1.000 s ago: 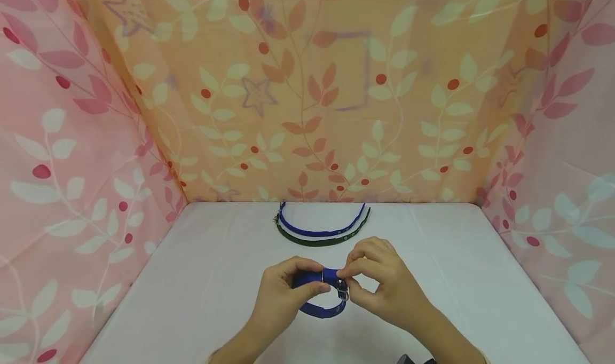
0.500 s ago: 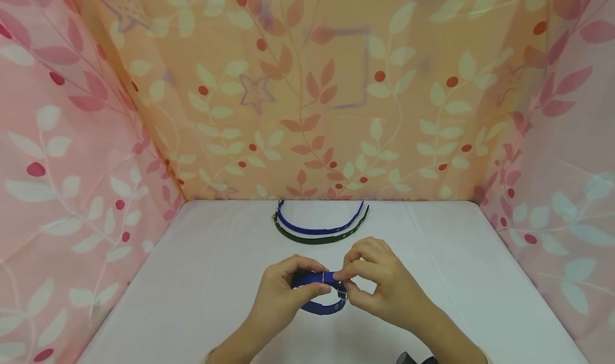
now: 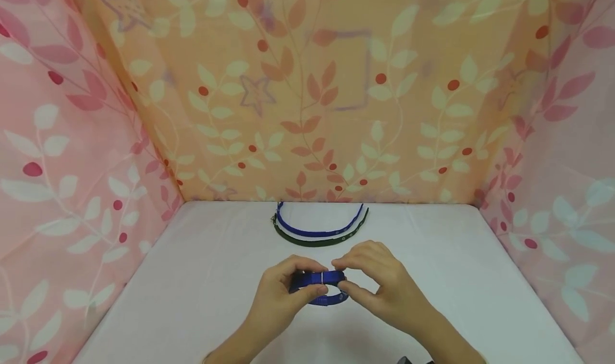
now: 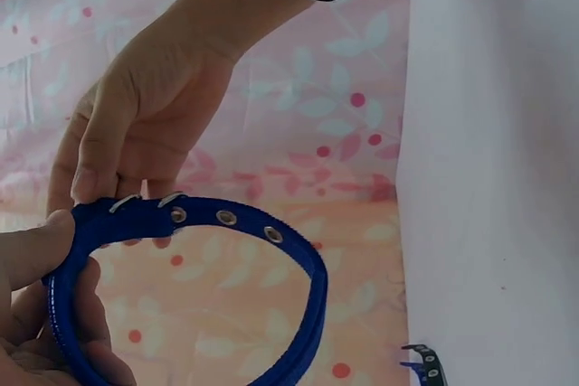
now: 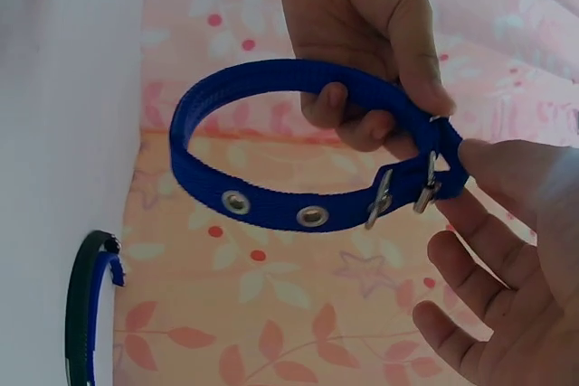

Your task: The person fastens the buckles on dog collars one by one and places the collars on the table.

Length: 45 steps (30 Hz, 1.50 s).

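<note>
I am watching from my station the blue collar point(image 5: 276, 210) being held above the surface point(image 3: 192, 278), closer to the near edge than to the far one; the left hand point(image 3: 281, 289) is gripping it, and the right hand point(image 3: 379, 276) is pinching it between thumb and fingers beside the metal fittings point(image 5: 427, 185); I am judging the closing as mostly done, since the collar is forming a ring; whether the fastening is secure, I cannot tell; by the far edge, a second blue collar point(image 3: 314, 234) and a dark green collar point(image 3: 314, 243) are lying unclosed.
</note>
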Each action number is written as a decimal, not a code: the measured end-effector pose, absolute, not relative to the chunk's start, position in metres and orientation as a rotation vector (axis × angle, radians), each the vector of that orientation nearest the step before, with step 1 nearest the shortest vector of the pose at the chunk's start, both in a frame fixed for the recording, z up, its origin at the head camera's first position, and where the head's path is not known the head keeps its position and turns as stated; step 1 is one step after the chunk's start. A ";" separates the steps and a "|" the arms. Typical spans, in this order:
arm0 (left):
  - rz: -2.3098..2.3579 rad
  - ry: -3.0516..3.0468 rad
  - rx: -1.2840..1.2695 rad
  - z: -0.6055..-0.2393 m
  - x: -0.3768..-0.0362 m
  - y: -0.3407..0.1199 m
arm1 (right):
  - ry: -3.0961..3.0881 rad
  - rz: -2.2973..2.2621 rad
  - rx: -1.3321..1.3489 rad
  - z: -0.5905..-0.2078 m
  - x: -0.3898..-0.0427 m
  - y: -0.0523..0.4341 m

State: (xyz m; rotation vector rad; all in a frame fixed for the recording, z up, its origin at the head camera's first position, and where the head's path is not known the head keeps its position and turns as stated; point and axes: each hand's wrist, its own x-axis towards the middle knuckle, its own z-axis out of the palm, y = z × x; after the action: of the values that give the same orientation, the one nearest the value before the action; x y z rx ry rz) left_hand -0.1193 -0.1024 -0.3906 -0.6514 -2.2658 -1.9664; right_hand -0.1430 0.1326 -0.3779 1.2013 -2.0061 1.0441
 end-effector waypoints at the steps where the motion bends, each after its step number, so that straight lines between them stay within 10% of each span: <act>1: -1.961 -2.243 -0.654 -0.390 -0.119 -0.103 | -2.007 1.044 1.204 -0.377 -0.143 0.133; 45: -1.584 -2.055 -0.867 -0.378 -0.138 -0.134 | -2.115 0.807 1.017 -0.374 -0.150 0.150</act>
State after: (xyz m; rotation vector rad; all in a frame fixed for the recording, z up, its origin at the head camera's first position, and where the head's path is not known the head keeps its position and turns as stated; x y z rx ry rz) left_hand -0.1378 -0.1340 -0.3785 -0.8667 -2.0551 -1.5836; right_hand -0.1500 0.1500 -0.3735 1.0166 -2.1152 0.8067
